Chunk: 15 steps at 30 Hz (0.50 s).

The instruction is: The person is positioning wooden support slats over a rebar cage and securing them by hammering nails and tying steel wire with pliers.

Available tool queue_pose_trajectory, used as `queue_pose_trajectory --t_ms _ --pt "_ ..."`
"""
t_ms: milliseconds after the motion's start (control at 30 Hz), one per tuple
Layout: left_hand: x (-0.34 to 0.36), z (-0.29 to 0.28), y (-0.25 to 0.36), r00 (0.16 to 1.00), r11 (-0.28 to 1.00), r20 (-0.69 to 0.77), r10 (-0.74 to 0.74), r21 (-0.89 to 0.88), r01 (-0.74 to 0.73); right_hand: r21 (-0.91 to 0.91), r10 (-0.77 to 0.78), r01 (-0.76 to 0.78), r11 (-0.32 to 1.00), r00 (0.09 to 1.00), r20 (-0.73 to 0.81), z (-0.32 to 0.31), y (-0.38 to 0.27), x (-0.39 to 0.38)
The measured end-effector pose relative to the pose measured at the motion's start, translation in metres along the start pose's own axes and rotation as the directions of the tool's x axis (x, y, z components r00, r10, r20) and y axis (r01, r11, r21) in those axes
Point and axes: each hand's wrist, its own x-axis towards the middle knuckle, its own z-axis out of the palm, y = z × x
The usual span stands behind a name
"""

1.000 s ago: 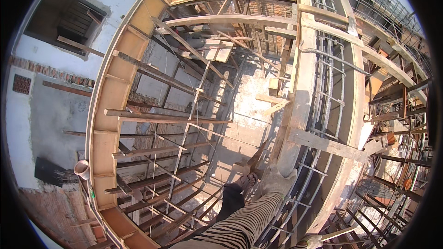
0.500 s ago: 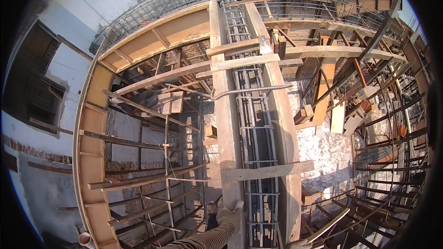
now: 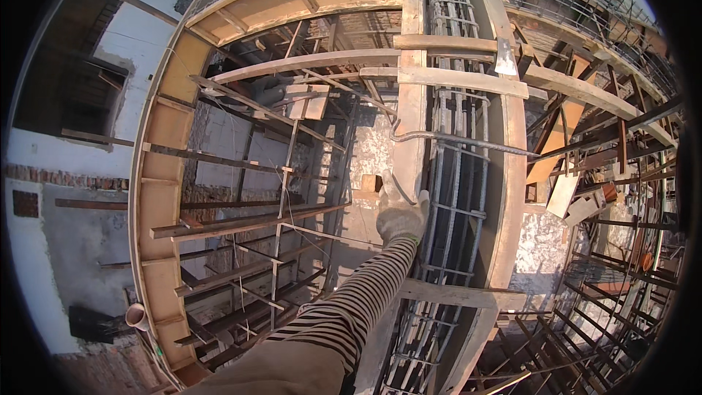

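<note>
My left hand (image 3: 401, 212), in a pale work glove with a striped sleeve behind it, reaches to the left form board (image 3: 412, 124) of a long beam mould. Its fingers are apart and bear on the board's edge; nothing held shows in them. Just ahead, a bent steel bar (image 3: 468, 140) lies across the mould. Between the boards runs a rebar cage (image 3: 457, 212) with stirrups. Wooden cross cleats (image 3: 464, 83) bridge the mould beyond, and another cleat (image 3: 461, 295) lies nearer, beside my forearm. My right hand is out of view.
A metal blade (image 3: 505, 57) rests on the right form board (image 3: 508, 197). Deep drops with timber props (image 3: 241, 227) open on both sides. A curved plywood form (image 3: 159, 219) borders the left. Loose planks (image 3: 563, 194) lie at the right.
My left hand has moved forward along the left board, bringing the forearm into view. The view has shifted, so the mould appears farther right. My right hand, partly visible at the lower edge before, has left view.
</note>
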Motion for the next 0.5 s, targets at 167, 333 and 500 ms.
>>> queue_pose_trajectory --t_ms 167,333,500 --pt "0.008 0.017 0.020 0.998 0.993 0.041 0.057 0.098 -0.061 0.009 0.029 -0.029 1.000 0.999 -0.029 0.000 -0.029 0.028" --pt "0.004 -0.007 0.007 0.997 1.000 -0.071 0.008 0.001 -0.008 0.123 0.098 -0.090 0.988 0.994 -0.058 -0.001 -0.071 0.027" --pt "-0.001 0.002 0.021 0.989 0.999 -0.140 -0.036 0.019 0.039 0.740 -0.156 0.139 0.658 0.987 -0.046 -0.057 -0.181 0.039"
